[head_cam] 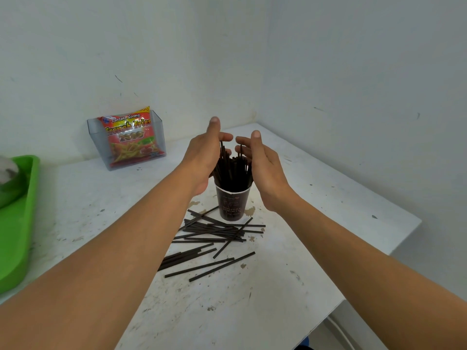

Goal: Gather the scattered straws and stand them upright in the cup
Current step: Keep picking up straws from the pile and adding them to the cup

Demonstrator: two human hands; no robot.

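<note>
A dark paper cup (232, 205) with a white rim stands on the white table (316, 223). A bundle of black straws (231, 170) stands upright in it. My left hand (206, 155) cups the bundle from the left, fingers curved round the straw tops. My right hand (260, 162) cups it from the right, fingertips touching the tops, thumb raised. Several more black straws (214, 238) lie scattered flat on the table in front of the cup, nearer to me.
A clear plastic holder (98, 137) with a red French fries snack bag (131, 137) stands at the back left against the wall. A green tray (17, 223) sits at the left edge. White walls form a corner behind the table; its right edge drops off.
</note>
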